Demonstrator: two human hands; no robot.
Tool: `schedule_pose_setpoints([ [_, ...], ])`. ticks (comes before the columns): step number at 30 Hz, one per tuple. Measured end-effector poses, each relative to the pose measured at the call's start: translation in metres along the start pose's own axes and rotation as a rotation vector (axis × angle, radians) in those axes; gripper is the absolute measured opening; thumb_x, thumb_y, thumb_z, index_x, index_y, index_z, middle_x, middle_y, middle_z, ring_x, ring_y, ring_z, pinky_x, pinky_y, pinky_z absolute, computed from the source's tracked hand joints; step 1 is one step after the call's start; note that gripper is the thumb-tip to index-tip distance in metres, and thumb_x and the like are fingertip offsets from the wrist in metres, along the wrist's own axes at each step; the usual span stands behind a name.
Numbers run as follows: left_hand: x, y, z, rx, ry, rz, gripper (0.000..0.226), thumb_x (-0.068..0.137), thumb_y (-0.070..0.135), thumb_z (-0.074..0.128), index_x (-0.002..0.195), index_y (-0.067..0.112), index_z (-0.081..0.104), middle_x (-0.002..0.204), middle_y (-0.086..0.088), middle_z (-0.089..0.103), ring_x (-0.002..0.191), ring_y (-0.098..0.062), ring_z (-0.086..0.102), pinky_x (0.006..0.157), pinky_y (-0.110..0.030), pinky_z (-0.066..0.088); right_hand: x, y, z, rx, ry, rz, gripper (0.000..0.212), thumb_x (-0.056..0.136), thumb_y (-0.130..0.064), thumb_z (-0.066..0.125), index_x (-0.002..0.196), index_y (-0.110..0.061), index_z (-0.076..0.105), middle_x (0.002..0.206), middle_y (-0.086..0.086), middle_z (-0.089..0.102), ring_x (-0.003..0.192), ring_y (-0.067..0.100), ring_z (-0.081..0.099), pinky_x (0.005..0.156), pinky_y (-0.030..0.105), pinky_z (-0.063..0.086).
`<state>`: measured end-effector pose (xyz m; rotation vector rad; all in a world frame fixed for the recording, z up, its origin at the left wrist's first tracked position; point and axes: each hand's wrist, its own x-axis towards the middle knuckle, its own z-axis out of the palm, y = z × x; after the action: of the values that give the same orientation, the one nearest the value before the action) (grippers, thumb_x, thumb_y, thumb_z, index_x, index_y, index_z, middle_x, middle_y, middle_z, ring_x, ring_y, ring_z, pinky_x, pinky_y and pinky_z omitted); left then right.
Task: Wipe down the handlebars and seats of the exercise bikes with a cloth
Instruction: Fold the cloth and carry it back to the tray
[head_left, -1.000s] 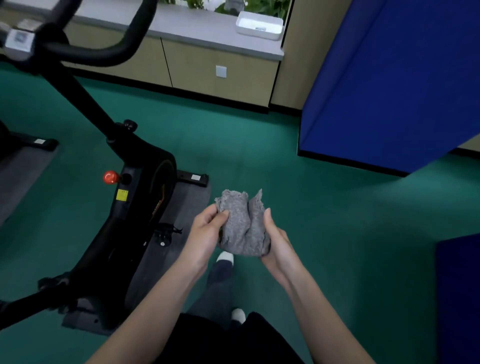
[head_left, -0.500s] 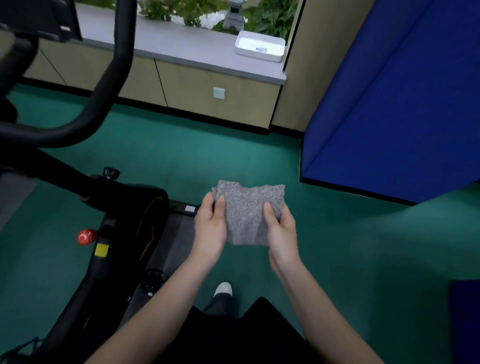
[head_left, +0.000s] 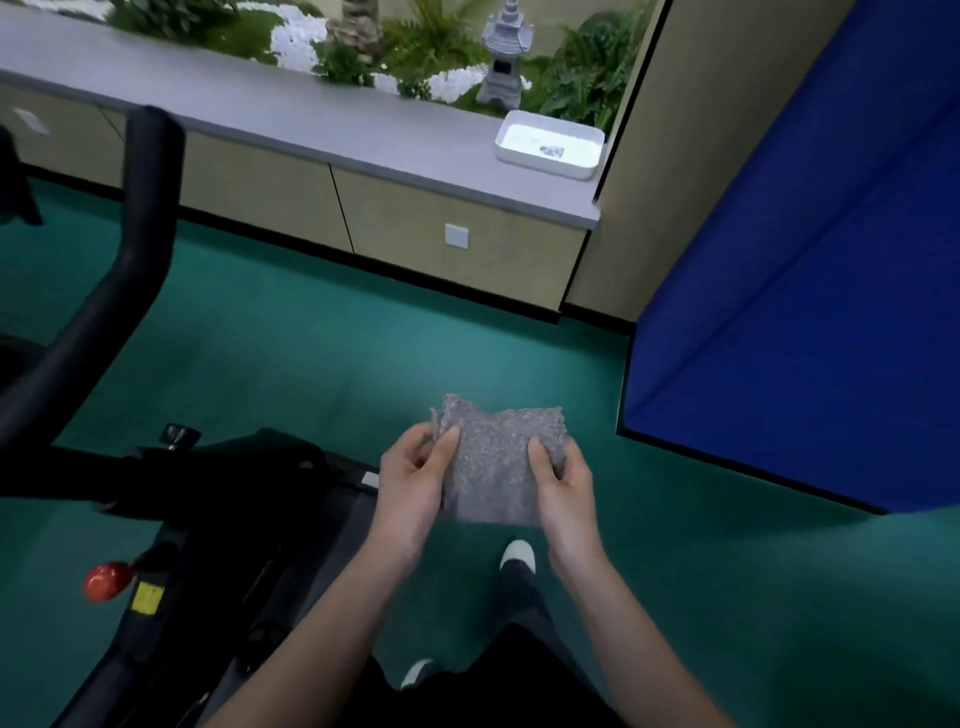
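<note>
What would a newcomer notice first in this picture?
First the grey cloth, held between the left hand and the right hand in the middle, above the green floor. Next the black exercise bike at the left, with its curved handlebar and red knob. Then the big blue panel at the right.

Grey folded cloth (head_left: 496, 465) held flat in mid-air, black exercise bike handlebar (head_left: 111, 291) at left

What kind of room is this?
Probably a gym or fitness room. There's a black exercise bike on a green floor, and a blue mat standing upright. The left hand and right hand hold a cloth.
</note>
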<state>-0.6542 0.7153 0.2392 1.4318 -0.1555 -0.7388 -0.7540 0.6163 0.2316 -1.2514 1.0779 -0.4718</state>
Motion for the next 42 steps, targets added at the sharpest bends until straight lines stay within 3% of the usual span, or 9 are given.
schedule_pose_setpoints([
  [4, 0.039, 0.014, 0.053, -0.068, 0.006, 0.031, 0.011, 0.089, 0.01, 0.063, 0.083, 0.014, 0.071, 0.086, -0.009, 0.073, 0.079, -0.02, 0.067, 0.074, -0.031, 0.054, 0.053, -0.029, -0.014, -0.322, 0.085, -0.18, 0.042, 0.09, -0.024, 0.062, 0.126, -0.011, 0.045, 0.123, 0.005, 0.053, 0.116, 0.02, 0.051, 0.102, 0.041, 0.04],
  [8, 0.073, 0.031, 0.101, -0.047, 0.038, 0.09, 0.018, 0.086, 0.003, 0.064, 0.073, 0.013, 0.071, 0.069, 0.001, 0.07, 0.059, -0.006, 0.06, 0.054, -0.014, 0.046, 0.089, -0.071, -0.022, -0.295, 0.127, -0.519, 0.013, 0.086, -0.026, 0.067, 0.088, -0.016, 0.058, 0.085, -0.005, 0.062, 0.081, 0.01, 0.058, 0.075, 0.027, 0.048],
  [13, 0.101, 0.042, 0.139, -0.06, -0.03, 0.055, 0.018, 0.091, 0.015, 0.062, 0.083, 0.011, 0.077, 0.043, -0.001, 0.04, 0.039, -0.008, 0.029, 0.041, -0.013, 0.028, 0.135, -0.105, -0.023, -0.23, -0.035, -0.48, 0.017, 0.084, -0.022, 0.071, 0.081, -0.009, 0.061, 0.076, 0.002, 0.065, 0.067, 0.009, 0.061, 0.063, 0.018, 0.048],
  [19, 0.147, 0.057, 0.156, 0.018, -0.028, 0.155, 0.036, 0.093, 0.006, 0.054, 0.063, -0.013, 0.056, 0.045, -0.011, 0.039, 0.04, -0.014, 0.036, 0.043, -0.021, 0.029, 0.193, -0.122, -0.019, -0.189, -0.062, -0.378, 0.017, 0.089, -0.011, 0.062, 0.074, -0.006, 0.058, 0.07, 0.0, 0.062, 0.068, 0.01, 0.057, 0.066, 0.021, 0.044],
  [23, 0.192, 0.063, 0.16, 0.047, 0.029, 0.113, 0.045, 0.095, 0.011, 0.053, 0.051, 0.002, 0.046, 0.041, -0.006, 0.035, 0.039, -0.013, 0.03, 0.04, -0.019, 0.024, 0.231, -0.133, 0.001, -0.028, -0.095, -0.242, 0.019, 0.09, -0.007, 0.06, 0.073, -0.002, 0.054, 0.07, 0.008, 0.058, 0.068, 0.016, 0.053, 0.067, 0.033, 0.044],
  [29, 0.283, 0.088, 0.152, 0.385, 0.1, 0.239, 0.03, 0.094, 0.018, 0.054, 0.068, 0.027, 0.067, 0.059, 0.011, 0.063, 0.056, 0.002, 0.051, 0.054, -0.02, 0.043, 0.31, -0.168, 0.041, 0.258, -0.17, 0.016, 0.019, 0.093, -0.012, 0.057, 0.075, -0.009, 0.056, 0.073, 0.004, 0.061, 0.067, 0.011, 0.055, 0.061, 0.023, 0.044],
  [32, 0.328, 0.104, 0.146, 0.381, 0.216, 0.202, 0.029, 0.095, 0.02, 0.051, 0.069, 0.02, 0.063, 0.062, 0.004, 0.063, 0.057, -0.005, 0.052, 0.058, -0.029, 0.044, 0.342, -0.184, 0.065, 0.263, -0.112, -0.024, 0.017, 0.095, -0.011, 0.054, 0.08, -0.004, 0.056, 0.071, 0.005, 0.063, 0.065, 0.012, 0.058, 0.06, 0.024, 0.048],
  [36, 0.374, 0.129, 0.139, 0.412, 0.389, 0.243, 0.024, 0.095, 0.02, 0.052, 0.076, 0.029, 0.063, 0.072, 0.014, 0.067, 0.071, -0.001, 0.061, 0.064, -0.02, 0.045, 0.371, -0.199, 0.087, 0.134, 0.057, -0.213, 0.017, 0.092, -0.011, 0.058, 0.079, -0.001, 0.057, 0.07, 0.008, 0.06, 0.064, 0.014, 0.055, 0.058, 0.026, 0.048],
  [42, 0.411, 0.145, 0.145, 0.558, 0.206, 0.367, 0.016, 0.095, 0.025, 0.054, 0.092, 0.026, 0.07, 0.06, 0.011, 0.062, 0.05, -0.003, 0.054, 0.052, -0.026, 0.046, 0.403, -0.225, 0.119, -0.041, -0.001, -0.329, 0.018, 0.089, -0.011, 0.063, 0.074, -0.007, 0.055, 0.072, 0.013, 0.062, 0.067, 0.023, 0.059, 0.07, 0.047, 0.052],
])
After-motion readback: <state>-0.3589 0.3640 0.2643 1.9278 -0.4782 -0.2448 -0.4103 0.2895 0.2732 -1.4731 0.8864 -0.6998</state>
